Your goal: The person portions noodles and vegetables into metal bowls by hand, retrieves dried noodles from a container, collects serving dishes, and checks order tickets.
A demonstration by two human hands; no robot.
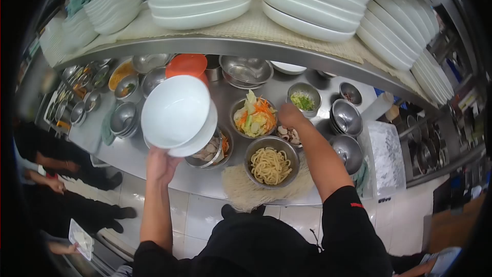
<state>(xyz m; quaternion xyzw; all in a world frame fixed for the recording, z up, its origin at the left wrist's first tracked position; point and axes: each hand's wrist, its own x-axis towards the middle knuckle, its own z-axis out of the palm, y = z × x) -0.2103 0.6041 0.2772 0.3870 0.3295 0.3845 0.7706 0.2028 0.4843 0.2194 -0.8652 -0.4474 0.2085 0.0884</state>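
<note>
My left hand (pixel 163 163) grips white bowls (pixel 176 111), at least two nested and tilted, above the left part of the steel counter (pixel 128 149). My right hand (pixel 291 116) is closed beside the bowl of chopped greens (pixel 303 100) and above sliced meat or seafood (pixel 288 134); what its fingers hold, if anything, is hidden. Just left of it sits a metal bowl of cabbage and carrot (pixel 254 117). Thick noodles (pixel 270 166) fill a metal bowl nearer me, on a pale mat (pixel 239 189). Partly under the white bowls is a metal bowl with meat pieces and carrot (pixel 210 153).
Stacked white dishes (pixel 200 0) stand on a shelf (pixel 225 47) over the counter's back. Empty metal bowls (pixel 347 116) sit at right, beside a white tray (pixel 385 154). An orange container (pixel 186 65) is behind. Other people's legs and hands (pixel 59 187) show at lower left.
</note>
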